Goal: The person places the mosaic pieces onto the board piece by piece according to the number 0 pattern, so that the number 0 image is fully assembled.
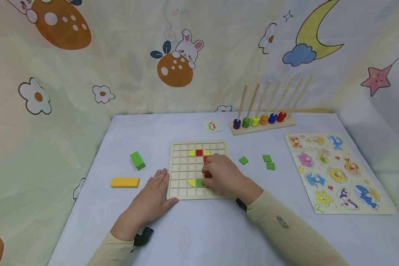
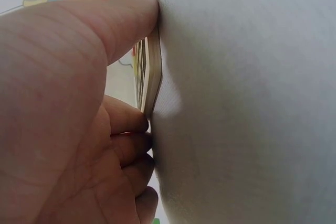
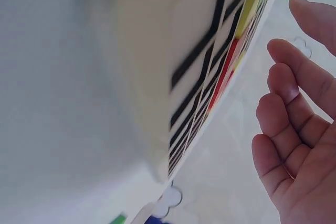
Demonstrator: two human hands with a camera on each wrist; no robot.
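Note:
A wooden grid board (image 1: 179, 192) lies in the middle of the table. My left hand (image 1: 151, 197) rests at its near left corner, thumb along the front edge and fingers extended by the left side. Over the right part of the grid hovers my right hand (image 1: 226, 175), fingers loosely bent; in the right wrist view the thumb and fingertips (image 3: 283, 80) stand apart with nothing between them. Inlaid pieces include a red square (image 1: 199, 152), yellow rounded pieces (image 1: 191, 183) and a green square (image 1: 200, 182). The right hand hides part of the grid.
Left of the board lie a green block (image 1: 137, 160) and a yellow block (image 1: 124, 182). To the right are several green tiles (image 1: 243, 160) and an animal puzzle board (image 1: 322, 173). Behind stand a small pattern card (image 1: 212, 126) and a peg rack (image 1: 262, 129) with coloured beads.

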